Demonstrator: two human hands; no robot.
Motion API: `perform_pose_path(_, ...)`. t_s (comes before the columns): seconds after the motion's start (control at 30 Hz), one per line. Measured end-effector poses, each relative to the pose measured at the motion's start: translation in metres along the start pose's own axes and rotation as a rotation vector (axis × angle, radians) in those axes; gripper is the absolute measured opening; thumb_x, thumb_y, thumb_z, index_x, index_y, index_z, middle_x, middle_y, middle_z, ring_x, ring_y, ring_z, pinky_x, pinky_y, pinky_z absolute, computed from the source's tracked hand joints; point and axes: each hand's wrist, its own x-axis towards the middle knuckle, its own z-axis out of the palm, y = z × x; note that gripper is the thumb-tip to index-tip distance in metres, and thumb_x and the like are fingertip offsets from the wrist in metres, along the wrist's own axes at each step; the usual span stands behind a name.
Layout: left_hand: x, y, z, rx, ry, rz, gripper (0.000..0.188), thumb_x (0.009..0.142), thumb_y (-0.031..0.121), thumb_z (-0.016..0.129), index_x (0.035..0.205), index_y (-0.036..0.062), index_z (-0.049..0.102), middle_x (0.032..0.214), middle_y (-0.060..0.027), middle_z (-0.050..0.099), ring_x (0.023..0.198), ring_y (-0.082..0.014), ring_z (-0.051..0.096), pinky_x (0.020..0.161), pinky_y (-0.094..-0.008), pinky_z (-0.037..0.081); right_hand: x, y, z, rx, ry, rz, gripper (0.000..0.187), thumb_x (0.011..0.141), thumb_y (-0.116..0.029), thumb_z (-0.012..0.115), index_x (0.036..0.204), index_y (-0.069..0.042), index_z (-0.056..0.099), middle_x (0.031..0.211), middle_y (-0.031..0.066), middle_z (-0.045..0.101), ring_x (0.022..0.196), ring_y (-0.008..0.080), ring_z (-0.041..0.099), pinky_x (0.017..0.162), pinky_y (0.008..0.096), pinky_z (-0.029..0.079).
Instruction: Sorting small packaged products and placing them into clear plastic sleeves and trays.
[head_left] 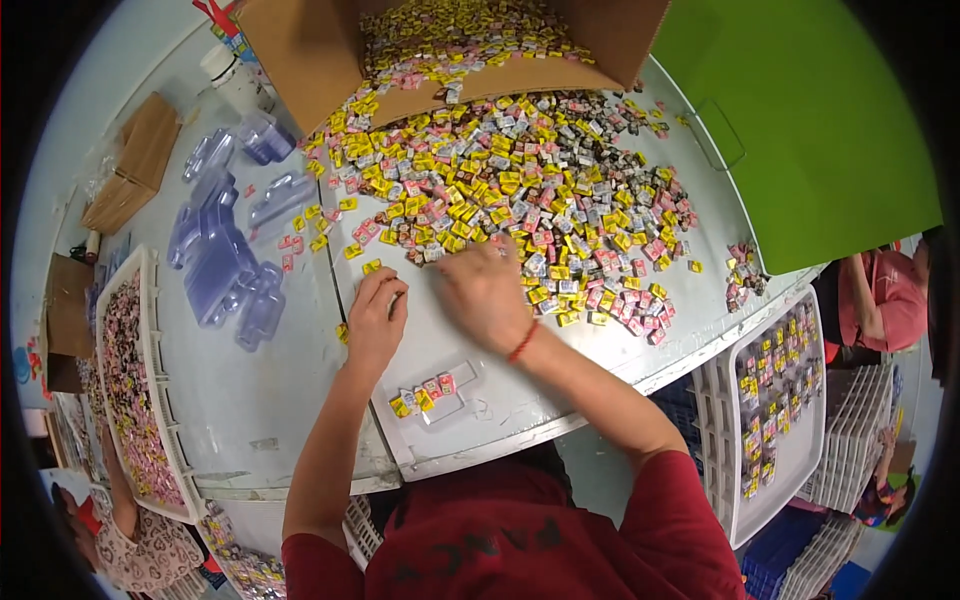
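Note:
A heap of small wrapped pieces (480, 200) in yellow, pink, silver and dark brown spreads over the white table. My right hand (487, 297), a red cord at its wrist, is at the heap's near edge, its fingers smeared by motion. Left of it, my left hand (376, 318) is held low over the table with curled fingers. A yellow piece (372, 266) lies just beyond those fingertips; whether anything is pinched between them is hidden. Nearer to me, a small clear plastic tray (452, 406) holds several yellow, silver and pink pieces.
An open cardboard box (300, 60) spills pieces from the back. Clear plastic trays (215, 265) are piled at left, beside a white crate (150, 370) of pieces. At right stand a green board (800, 130) and a white crate (735, 500) with filled trays. Other people work at both sides.

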Motion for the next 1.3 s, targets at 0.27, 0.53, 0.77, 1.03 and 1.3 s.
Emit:
perform_pose_path(0.27,-0.011,0.012,0.002,0.013,0.138,-0.095,0.017,0.077,-0.004,0.067,0.092,0.0032,0.064,0.110,-0.0124,0.061,0.096,-0.0298,0.059,0.082,-0.0366,0.049,-0.003,0.172,-0.093,-0.378,0.253,0.217,0.009,0.081,-0.012,0.064,0.087,-0.009,0.069,0.076,0.0112,0.067,0.076,0.0306,0.062,0.067,0.0434,0.046)
perform_pose_path(0.53,-0.017,0.012,0.001,0.056,0.107,-0.149,0.019,0.076,-0.001,0.069,0.094,0.0027,0.063,0.105,-0.0104,0.063,0.098,-0.0293,0.059,0.086,-0.0371,0.048,0.040,0.209,-0.068,-0.356,0.096,0.276,0.019,0.082,-0.028,0.067,0.097,-0.017,0.071,0.098,0.0058,0.068,0.103,0.0296,0.057,0.091,0.0483,0.037)
perform_pose_path(0.77,-0.012,0.011,-0.001,0.063,0.111,-0.122,0.017,0.077,0.000,0.069,0.092,0.0025,0.063,0.102,-0.0108,0.065,0.097,-0.0291,0.060,0.084,-0.0371,0.048,0.048,0.221,-0.069,-0.377,-0.024,0.294,0.017,0.084,-0.029,0.066,0.096,-0.019,0.071,0.098,0.0051,0.068,0.101,0.0282,0.056,0.098,0.0525,0.031)
perform_pose_path(1.03,-0.014,0.010,-0.001,0.058,0.122,-0.123,0.018,0.077,0.001,0.070,0.093,0.0022,0.063,0.102,-0.0107,0.065,0.097,-0.0290,0.060,0.085,-0.0368,0.048,0.042,0.178,-0.091,0.751,0.077,0.468,0.024,0.093,-0.021,0.061,0.110,-0.006,0.067,0.090,0.0048,0.069,0.077,0.0138,0.066,0.067,0.0289,0.053)
perform_pose_path(1.3,-0.019,0.006,0.001,0.061,0.164,-0.119,0.014,0.078,0.005,0.071,0.091,0.0045,0.065,0.098,-0.0094,0.066,0.097,-0.0285,0.060,0.085,-0.0365,0.047,0.017,0.080,-0.112,1.463,-0.101,0.655,0.027,0.096,-0.013,0.056,0.120,0.000,0.058,0.101,0.0079,0.067,0.085,0.0183,0.069,0.075,0.0293,0.058)
